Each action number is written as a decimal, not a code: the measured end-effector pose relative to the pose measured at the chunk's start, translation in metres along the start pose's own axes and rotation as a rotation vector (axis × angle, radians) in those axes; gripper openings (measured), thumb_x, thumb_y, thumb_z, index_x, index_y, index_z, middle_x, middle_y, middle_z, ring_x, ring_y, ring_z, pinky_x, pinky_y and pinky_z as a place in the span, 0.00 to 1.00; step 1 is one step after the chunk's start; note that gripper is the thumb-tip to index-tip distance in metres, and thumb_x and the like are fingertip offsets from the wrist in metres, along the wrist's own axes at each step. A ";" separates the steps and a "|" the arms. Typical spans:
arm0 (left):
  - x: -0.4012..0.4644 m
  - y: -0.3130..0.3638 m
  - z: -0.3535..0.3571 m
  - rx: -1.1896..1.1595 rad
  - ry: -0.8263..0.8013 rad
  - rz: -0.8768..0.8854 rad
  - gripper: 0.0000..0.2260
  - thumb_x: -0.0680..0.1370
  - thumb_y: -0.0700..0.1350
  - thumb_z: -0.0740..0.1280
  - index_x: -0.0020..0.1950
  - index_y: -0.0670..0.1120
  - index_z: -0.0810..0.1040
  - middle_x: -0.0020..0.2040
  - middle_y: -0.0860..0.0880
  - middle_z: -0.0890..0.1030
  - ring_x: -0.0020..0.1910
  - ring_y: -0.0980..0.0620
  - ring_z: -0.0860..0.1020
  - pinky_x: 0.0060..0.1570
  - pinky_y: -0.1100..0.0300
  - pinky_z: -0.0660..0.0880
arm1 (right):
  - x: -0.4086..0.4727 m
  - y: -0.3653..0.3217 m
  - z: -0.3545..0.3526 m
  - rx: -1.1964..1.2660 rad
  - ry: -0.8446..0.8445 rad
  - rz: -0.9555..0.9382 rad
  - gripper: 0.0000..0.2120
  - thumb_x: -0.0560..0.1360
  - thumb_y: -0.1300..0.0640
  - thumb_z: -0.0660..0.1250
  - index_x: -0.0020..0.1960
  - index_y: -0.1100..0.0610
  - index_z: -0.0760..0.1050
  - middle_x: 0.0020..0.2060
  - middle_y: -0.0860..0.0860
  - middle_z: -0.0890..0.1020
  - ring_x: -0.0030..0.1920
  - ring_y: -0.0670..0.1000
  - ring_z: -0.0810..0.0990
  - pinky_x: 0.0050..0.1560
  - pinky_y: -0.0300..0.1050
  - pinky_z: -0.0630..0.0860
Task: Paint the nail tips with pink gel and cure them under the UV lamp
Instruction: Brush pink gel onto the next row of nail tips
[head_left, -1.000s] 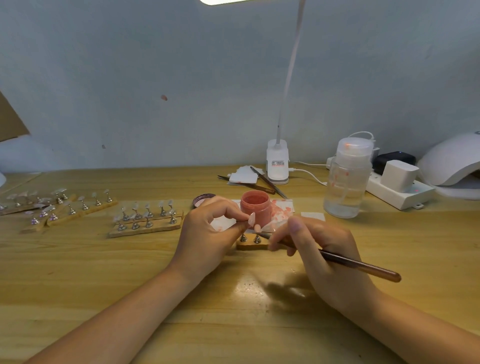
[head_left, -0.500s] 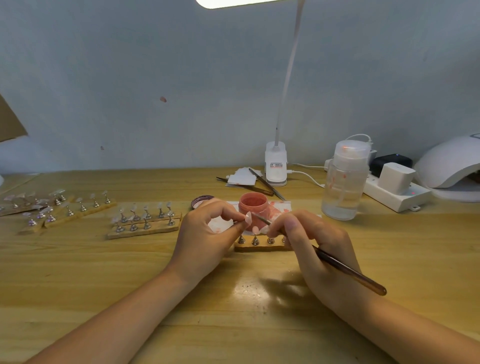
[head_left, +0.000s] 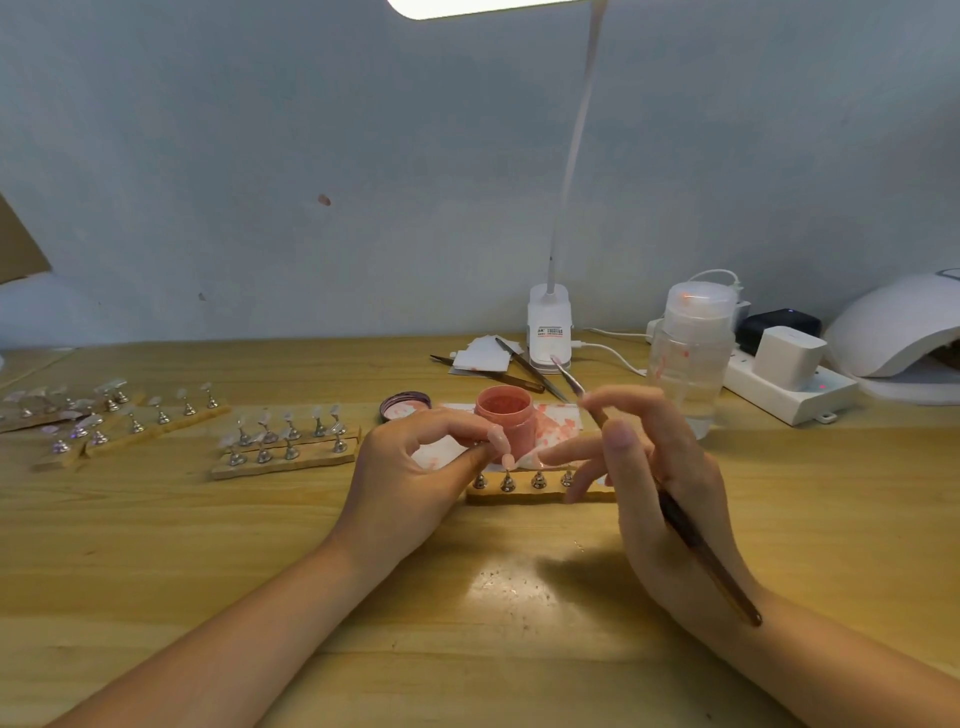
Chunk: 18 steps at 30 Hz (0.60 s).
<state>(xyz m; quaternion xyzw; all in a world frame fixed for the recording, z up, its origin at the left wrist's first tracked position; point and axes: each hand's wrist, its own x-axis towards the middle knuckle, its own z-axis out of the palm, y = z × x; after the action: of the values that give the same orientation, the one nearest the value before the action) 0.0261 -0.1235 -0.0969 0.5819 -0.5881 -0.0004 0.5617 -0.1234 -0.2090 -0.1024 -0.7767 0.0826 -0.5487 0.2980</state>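
Pinching a pink nail tip (head_left: 497, 438) betw. thumb and forefinger, the left hand (head_left: 415, 470) sits just above the near wooden holder strip (head_left: 537, 492), w/ the tip right in front of the pink gel jar (head_left: 506, 422). The right hand (head_left: 657, 483) grips the brush (head_left: 675, 512), handle lying along the palm and wrist, bristle end pointing up and away toward the back of the tabletop (head_left: 260, 571); its other fingers are spread loosely, one reaching toward a second tip on the strip. The strip carries a row of small metal stands, approx. four visible.

The gel jar is open, standing on a pink-smeared paper sheet (head_left: 561, 421), its lid (head_left: 405, 405) just to the left. Further left lie more holder strips (head_left: 285, 447) w/ clear tips on stands. Behind the jar: tweezers (head_left: 530, 369) and white cards, then the clip base of a desk lamp (head_left: 549, 327). To the right stand a clear pump bottle (head_left: 688, 358), a power strip (head_left: 789, 387) w/ a white adapter plugged in, and the white UV lamp (head_left: 904, 332) at the far right edge, well apart from both hands.
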 end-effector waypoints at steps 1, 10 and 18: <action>0.000 -0.001 0.000 0.008 -0.010 0.008 0.06 0.68 0.41 0.70 0.42 0.49 0.81 0.43 0.55 0.82 0.47 0.60 0.79 0.48 0.70 0.73 | 0.001 0.001 0.000 -0.024 -0.012 -0.012 0.12 0.79 0.42 0.49 0.57 0.43 0.67 0.37 0.38 0.81 0.30 0.41 0.80 0.33 0.36 0.78; -0.001 0.000 0.001 0.027 -0.096 0.047 0.08 0.67 0.44 0.70 0.45 0.47 0.82 0.39 0.50 0.82 0.40 0.54 0.77 0.39 0.63 0.74 | 0.002 0.006 0.001 -0.178 -0.218 -0.018 0.21 0.68 0.43 0.71 0.57 0.48 0.71 0.52 0.41 0.78 0.54 0.41 0.77 0.53 0.33 0.73; -0.002 0.000 0.000 0.067 -0.148 0.043 0.08 0.68 0.38 0.73 0.44 0.48 0.83 0.40 0.54 0.82 0.42 0.57 0.78 0.40 0.60 0.75 | 0.001 0.013 0.001 -0.195 -0.236 -0.055 0.15 0.68 0.50 0.71 0.51 0.55 0.75 0.46 0.42 0.78 0.50 0.43 0.77 0.48 0.37 0.75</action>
<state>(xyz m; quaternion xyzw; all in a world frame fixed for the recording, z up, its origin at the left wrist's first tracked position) 0.0257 -0.1223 -0.0985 0.5859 -0.6401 -0.0115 0.4968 -0.1189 -0.2194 -0.1086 -0.8630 0.0789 -0.4510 0.2136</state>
